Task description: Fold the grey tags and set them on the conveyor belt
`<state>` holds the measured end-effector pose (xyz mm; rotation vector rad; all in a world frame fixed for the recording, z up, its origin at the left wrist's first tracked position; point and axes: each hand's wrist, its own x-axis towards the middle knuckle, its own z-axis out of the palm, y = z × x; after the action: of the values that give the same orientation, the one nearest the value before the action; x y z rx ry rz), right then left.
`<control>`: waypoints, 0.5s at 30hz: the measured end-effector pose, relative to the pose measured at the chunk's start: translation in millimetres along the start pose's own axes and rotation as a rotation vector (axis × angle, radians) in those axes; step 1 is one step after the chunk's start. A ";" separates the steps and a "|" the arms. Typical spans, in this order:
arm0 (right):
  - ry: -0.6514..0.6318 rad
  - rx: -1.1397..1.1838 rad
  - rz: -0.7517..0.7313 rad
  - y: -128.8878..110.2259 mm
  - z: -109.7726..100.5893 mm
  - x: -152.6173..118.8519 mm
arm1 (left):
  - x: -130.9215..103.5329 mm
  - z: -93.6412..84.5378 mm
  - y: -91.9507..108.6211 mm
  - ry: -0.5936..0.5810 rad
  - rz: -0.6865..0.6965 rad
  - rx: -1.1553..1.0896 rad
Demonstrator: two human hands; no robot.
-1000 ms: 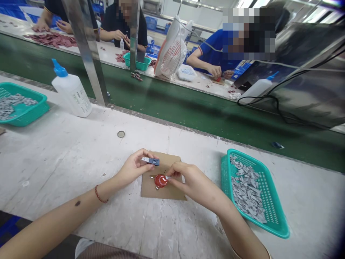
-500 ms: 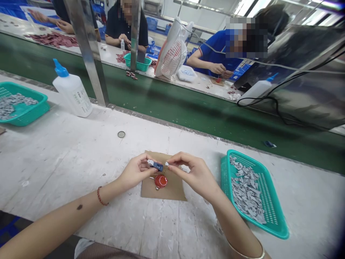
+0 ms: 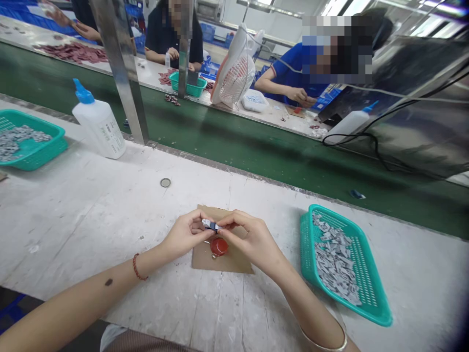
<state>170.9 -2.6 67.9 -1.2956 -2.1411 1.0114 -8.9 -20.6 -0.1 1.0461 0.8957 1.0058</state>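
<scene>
My left hand (image 3: 188,228) pinches a small dark blue and white piece (image 3: 209,224) between thumb and fingers. From the other side, my right hand (image 3: 246,231) closes thumb and forefinger on a tiny white piece (image 3: 218,227) held against the blue piece's right end. Fingertips partly cover both parts. Just below them, a small shiny red cap-like dish (image 3: 219,247) with a thin metal pin beside it rests on a square of brown cardboard (image 3: 223,264).
Right of my hands stands a green basket (image 3: 381,303) of small grey-white pieces; another green basket (image 3: 44,156) is at far left. A white bottle with blue nozzle (image 3: 100,127) and a bottle cap (image 3: 165,182) stand nearer. Beyond the green conveyor belt (image 3: 220,142), several people work.
My right hand has moved left, bringing the tiny white piece from a gap away up against the blue piece. My left hand stays nearly in place. A small dark piece on the belt has shifted left.
</scene>
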 end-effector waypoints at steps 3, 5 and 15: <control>0.000 0.004 -0.002 1.4 1.2 0.0 | 0.0 0.7 1.5 0.005 0.006 -0.001; 0.003 0.021 0.001 1.8 1.7 0.3 | 0.1 0.7 1.4 0.009 0.013 -0.001; -0.029 0.218 0.044 3.2 -2.5 0.8 | -1.0 -0.9 3.9 -0.002 0.004 -0.130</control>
<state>174.1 -0.1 67.0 -1.2336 -1.9668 1.2500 -10.8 -20.6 3.5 0.9399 0.8160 1.0521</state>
